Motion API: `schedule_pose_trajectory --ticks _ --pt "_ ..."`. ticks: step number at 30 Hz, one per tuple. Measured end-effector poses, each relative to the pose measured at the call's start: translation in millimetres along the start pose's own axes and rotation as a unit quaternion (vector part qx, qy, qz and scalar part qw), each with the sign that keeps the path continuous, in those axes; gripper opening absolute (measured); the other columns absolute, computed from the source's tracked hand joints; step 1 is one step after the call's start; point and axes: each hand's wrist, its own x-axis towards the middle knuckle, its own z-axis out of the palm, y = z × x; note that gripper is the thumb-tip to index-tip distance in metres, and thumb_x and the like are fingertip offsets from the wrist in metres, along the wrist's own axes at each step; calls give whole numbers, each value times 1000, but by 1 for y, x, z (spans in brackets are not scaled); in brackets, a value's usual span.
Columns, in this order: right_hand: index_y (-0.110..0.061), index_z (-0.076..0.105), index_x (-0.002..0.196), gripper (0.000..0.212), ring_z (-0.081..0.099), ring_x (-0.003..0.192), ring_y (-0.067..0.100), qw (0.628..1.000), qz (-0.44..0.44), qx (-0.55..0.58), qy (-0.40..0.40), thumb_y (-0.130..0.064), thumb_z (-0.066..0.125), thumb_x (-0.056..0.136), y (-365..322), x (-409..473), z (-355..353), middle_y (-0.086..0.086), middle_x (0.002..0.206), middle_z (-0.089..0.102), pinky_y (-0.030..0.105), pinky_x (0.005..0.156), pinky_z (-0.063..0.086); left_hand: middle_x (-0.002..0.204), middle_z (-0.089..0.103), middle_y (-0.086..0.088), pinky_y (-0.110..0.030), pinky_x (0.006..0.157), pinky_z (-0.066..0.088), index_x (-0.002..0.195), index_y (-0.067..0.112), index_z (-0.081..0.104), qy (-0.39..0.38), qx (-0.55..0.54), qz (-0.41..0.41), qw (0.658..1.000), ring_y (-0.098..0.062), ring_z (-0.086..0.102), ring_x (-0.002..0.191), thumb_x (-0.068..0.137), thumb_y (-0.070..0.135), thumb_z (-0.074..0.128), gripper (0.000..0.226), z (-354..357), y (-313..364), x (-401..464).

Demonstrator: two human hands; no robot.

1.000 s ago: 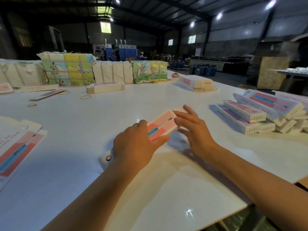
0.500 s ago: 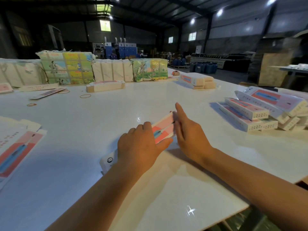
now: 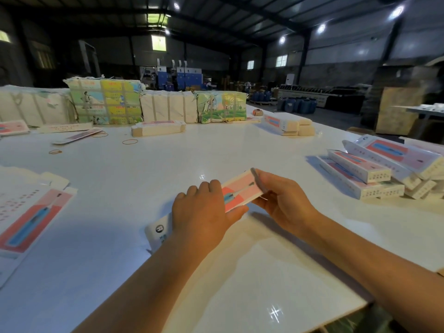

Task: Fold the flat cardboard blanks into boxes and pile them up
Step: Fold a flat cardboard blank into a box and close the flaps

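A long pink and white box [image 3: 240, 192] with a toothbrush picture lies at a slant in the middle of the white table [image 3: 144, 169]. My left hand [image 3: 204, 212] grips its middle from above, thumb on the near side. My right hand [image 3: 281, 200] holds its far end, fingers curled round the end flap. The box's near end [image 3: 158, 230] pokes out under my left wrist. A pile of folded boxes [image 3: 379, 171] sits at the right. Flat blanks [image 3: 28, 212] lie at the left.
Bundles of wrapped printed packs [image 3: 105, 102] line the table's far edge, with more folded boxes [image 3: 288, 123] and a flat stack [image 3: 158, 128] before them. Rubber bands [image 3: 129, 141] lie on the far left part. The table's near edge [image 3: 312, 325] runs bottom right.
My right hand has gone from flat fingers pressing the box's far end to fingers curled round that end. The box's far end has risen slightly. My left hand has stayed on the box.
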Motion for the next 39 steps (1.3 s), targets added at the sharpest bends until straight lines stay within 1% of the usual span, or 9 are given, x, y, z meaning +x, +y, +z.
schedule_pose_trajectory --ticks 6,8,10,16,25,27,31,35,39 --pt "-38 75 83 49 68 74 8 970 -143 -198 19 -2 44 96 10 -4 0 -11 74 71 29 71 58 105 54 4 -28 70 28 109 22 40 8 20 16 1000 -13 39 82 77 80 26 67 3 4 -1" --pt "-41 76 78 52 70 77 9 982 -117 -145 22 -4 45 97 7 -3 0 -10 78 73 25 68 58 107 55 4 -28 71 26 110 23 40 20 20 20 999 -15 47 88 76 79 23 68 2 3 -1" --pt "-26 79 77 46 71 80 15 996 -62 -64 20 -5 44 97 3 0 -3 1 83 75 24 67 56 109 55 5 -28 71 26 113 23 40 29 20 22 999 -16 51 95 75 80 19 71 1 2 -1" --pt "-5 70 97 29 71 83 23 999 -6 -8 42 -8 41 99 -1 4 -6 12 91 74 26 64 56 110 55 6 -26 72 25 117 24 39 40 30 32 998 -14 51 96 67 80 6 82 2 -1 -1" --pt "-34 77 67 57 71 75 12 985 -114 -122 35 1 42 96 2 -2 -4 -5 75 74 23 63 56 111 55 5 -25 72 27 119 24 38 38 39 51 997 -13 52 96 66 77 1 84 2 -1 -1" --pt "-34 75 66 60 67 68 7 973 -151 -173 38 3 38 94 3 -4 -4 -10 72 72 20 62 54 110 55 5 -26 72 26 118 24 39 36 44 51 997 -14 51 95 71 79 8 79 1 -1 -1" --pt "-18 66 84 30 66 72 16 914 -231 -328 62 -8 41 98 10 -9 -2 -5 72 67 33 68 57 110 55 5 -26 71 26 118 23 39 35 42 47 997 -15 51 94 77 78 21 71 1 1 -2" --pt "-11 61 95 21 63 70 18 848 -288 -441 63 -15 41 100 13 -12 -1 1 74 65 33 64 51 111 55 4 -27 72 27 119 22 40 40 42 48 997 -16 52 96 80 76 24 69 0 2 -2" --pt "-10 61 98 21 62 70 16 850 -286 -439 49 -12 40 100 9 -13 -1 -3 75 65 28 63 49 112 55 5 -27 71 25 119 22 40 45 51 43 997 -16 52 97 73 77 12 77 -3 2 -2"
